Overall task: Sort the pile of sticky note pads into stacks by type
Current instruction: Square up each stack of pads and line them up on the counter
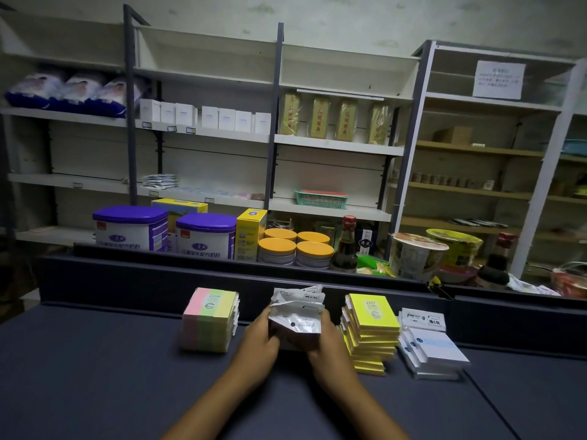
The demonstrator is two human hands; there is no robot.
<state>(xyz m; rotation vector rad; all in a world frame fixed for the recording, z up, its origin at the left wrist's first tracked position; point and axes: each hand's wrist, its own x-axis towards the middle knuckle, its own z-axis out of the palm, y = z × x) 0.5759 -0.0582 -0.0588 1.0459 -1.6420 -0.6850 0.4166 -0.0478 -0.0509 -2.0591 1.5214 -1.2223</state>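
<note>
Step in hand, as I read it: squaring up the stack of white plastic-wrapped sticky note packets (297,315) between both hands. To do it well: press evenly from both sides, tap the bottom edge on the dark blue worktop (95,376), and flatten the crinkled top flaps (slippery wrap, packets will fan out if squeezed off-centre). Keep it apart from its neighbours.

Left hand (259,339) is curled round the stack's left side; right hand (320,341) grips the right side. Both are grasping it, nothing released.

The white stack sits mid-worktop against the raised back ledge, directly between the hands. The pink-and-green striped pad stack (209,319) stands near, left of the left hand. The yellow pad stack (370,331) is just beside the right hand. The white-and-pale-blue pad stack (433,350) lies beyond the yellow stack, further right.
</note>
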